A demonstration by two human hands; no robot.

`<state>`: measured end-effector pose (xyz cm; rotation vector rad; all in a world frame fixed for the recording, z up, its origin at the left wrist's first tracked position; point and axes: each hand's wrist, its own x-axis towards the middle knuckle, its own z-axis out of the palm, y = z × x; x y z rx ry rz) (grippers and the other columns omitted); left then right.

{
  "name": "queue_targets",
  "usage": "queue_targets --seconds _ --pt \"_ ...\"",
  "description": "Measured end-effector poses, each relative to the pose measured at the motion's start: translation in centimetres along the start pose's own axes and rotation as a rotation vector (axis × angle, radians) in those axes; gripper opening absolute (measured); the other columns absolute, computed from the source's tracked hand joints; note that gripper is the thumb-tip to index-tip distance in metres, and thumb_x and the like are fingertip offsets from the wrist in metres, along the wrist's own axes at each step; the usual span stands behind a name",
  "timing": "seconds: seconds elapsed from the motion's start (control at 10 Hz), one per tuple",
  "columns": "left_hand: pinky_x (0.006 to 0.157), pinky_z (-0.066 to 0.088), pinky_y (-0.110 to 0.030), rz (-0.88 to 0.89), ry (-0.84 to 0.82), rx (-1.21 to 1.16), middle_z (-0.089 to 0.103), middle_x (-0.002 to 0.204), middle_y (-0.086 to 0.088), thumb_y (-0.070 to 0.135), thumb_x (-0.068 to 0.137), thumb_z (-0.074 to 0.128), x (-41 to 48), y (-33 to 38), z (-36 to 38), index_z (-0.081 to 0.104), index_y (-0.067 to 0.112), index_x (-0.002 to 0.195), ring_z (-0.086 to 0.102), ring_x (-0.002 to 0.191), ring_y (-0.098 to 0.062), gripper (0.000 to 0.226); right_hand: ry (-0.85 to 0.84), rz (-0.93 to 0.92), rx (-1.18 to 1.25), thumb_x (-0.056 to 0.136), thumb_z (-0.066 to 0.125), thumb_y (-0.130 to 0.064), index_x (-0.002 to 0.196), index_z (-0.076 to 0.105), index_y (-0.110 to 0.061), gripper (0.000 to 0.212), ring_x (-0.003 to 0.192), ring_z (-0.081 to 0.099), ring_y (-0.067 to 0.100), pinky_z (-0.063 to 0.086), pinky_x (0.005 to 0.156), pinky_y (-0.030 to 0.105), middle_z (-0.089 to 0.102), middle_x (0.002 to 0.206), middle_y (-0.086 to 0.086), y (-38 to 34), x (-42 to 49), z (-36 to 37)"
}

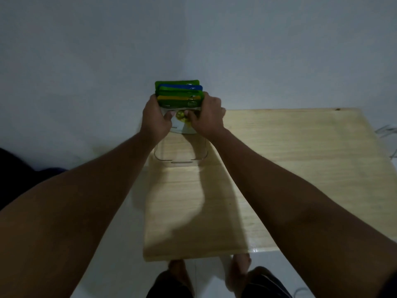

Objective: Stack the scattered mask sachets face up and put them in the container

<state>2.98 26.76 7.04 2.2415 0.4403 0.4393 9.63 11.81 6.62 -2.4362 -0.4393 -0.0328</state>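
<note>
Container (pixel 180 154) sits at the tabletop's (pixel 290 168) far left corner, against the left edge. The stack of sachets (pixel 179 93) stands fanned over its far end, left hand (pixel 155 119) on the stack's left side, right hand (pixel 208 118) on its right, thumbs in front.

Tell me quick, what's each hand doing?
Left hand: closed on the left side of the stack of mask sachets.
Right hand: closed on the stack's right side.

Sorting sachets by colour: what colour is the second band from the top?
Blue, in the head view, between green ones.
</note>
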Motion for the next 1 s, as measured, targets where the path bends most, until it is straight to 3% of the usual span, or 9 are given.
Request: queue_targets --seconds 0.1,0.2,0.3,0.4,0.5,0.6,0.7,0.9,1.0 --pt "0.104 0.040 -0.048 -0.061 0.064 0.148 0.046 0.133 -0.018 0.024 0.082 0.068 0.4 -0.1 0.7 0.046 0.005 0.129 0.040 0.128 -0.035 0.055 -0.005 0.080 -0.018 0.085 0.067 -0.038 0.132 0.047 -0.013 0.057 0.127 0.041 0.032 0.039 0.098 0.047 0.049 0.134 0.015 0.0 0.4 0.4" --pt "0.105 0.043 -0.049 -0.044 -0.027 -0.036 0.052 0.133 -0.015 0.023 0.086 0.061 0.6 -0.5 1.4 0.036 0.008 0.138 0.050 0.124 -0.030 0.059 -0.075 0.186 0.245 0.088 0.065 -0.019 0.135 0.041 -0.006 0.054 0.120 0.053 0.034 0.047 0.093 0.040 0.052 0.130 0.020 -0.3 0.5 1.9" --pt "0.107 0.041 -0.041 -0.098 -0.069 -0.064 0.050 0.143 -0.012 0.018 0.092 0.056 0.5 -0.9 1.6 0.022 0.011 0.148 0.050 0.129 -0.028 0.066 -0.098 0.210 0.339 0.093 0.059 -0.013 0.150 0.018 0.002 0.072 0.115 0.061 0.030 0.049 0.088 0.033 0.059 0.130 0.019 -0.7 0.2 2.4" --pt "0.108 0.041 -0.041 -0.074 -0.097 -0.051 0.053 0.142 -0.010 0.014 0.093 0.053 0.6 -1.3 1.7 0.022 0.015 0.150 0.052 0.128 -0.028 0.065 -0.083 0.165 0.330 0.096 0.056 -0.015 0.154 0.005 0.002 0.080 0.120 0.059 0.030 0.048 0.097 0.036 0.057 0.136 0.019 0.0 0.2 2.3" --pt "0.108 0.042 -0.042 -0.027 -0.095 -0.060 0.055 0.140 -0.009 0.009 0.091 0.054 0.5 -1.0 1.9 0.025 0.016 0.149 0.053 0.127 -0.027 0.066 -0.002 0.112 0.359 0.091 0.056 -0.016 0.147 0.027 0.002 0.066 0.110 0.064 0.028 0.055 0.091 0.043 0.064 0.124 0.017 0.8 0.0 2.0" --pt "0.108 0.042 -0.042 -0.002 -0.071 -0.071 0.055 0.139 -0.009 0.006 0.089 0.054 0.6 -0.9 2.3 0.027 0.016 0.149 0.052 0.128 -0.026 0.066 -0.009 0.112 0.349 0.093 0.058 -0.011 0.146 0.027 0.003 0.063 0.110 0.064 0.027 0.055 0.090 0.037 0.064 0.124 0.016 1.3 0.0 2.0" --pt "0.106 0.043 -0.039 0.001 -0.054 -0.076 0.057 0.138 -0.008 0.003 0.088 0.052 0.6 -1.1 2.4 0.030 0.017 0.148 0.054 0.126 -0.025 0.065 -0.043 0.137 0.316 0.096 0.056 -0.015 0.152 0.008 0.006 0.077 0.118 0.060 0.032 0.047 0.090 0.031 0.059 0.133 0.018 1.3 0.0 2.0" --pt "0.103 0.046 -0.036 0.020 -0.047 -0.118 0.058 0.135 -0.008 0.002 0.088 0.049 0.3 -1.0 2.2 0.031 0.015 0.147 0.057 0.121 -0.024 0.063 -0.045 0.136 0.320 0.097 0.056 -0.018 0.150 0.005 0.010 0.079 0.118 0.060 0.032 0.049 0.093 0.032 0.058 0.133 0.018 1.2 -0.1 1.5" --pt "0.109 0.041 -0.042 0.003 -0.023 -0.111 0.051 0.143 -0.011 0.007 0.089 0.049 0.2 -1.4 2.2 0.029 0.013 0.148 0.050 0.130 -0.027 0.062 -0.028 0.081 0.331 0.096 0.056 -0.025 0.149 0.007 0.011 0.081 0.117 0.060 0.032 0.051 0.096 0.041 0.058 0.131 0.019 1.6 -0.2 1.4"
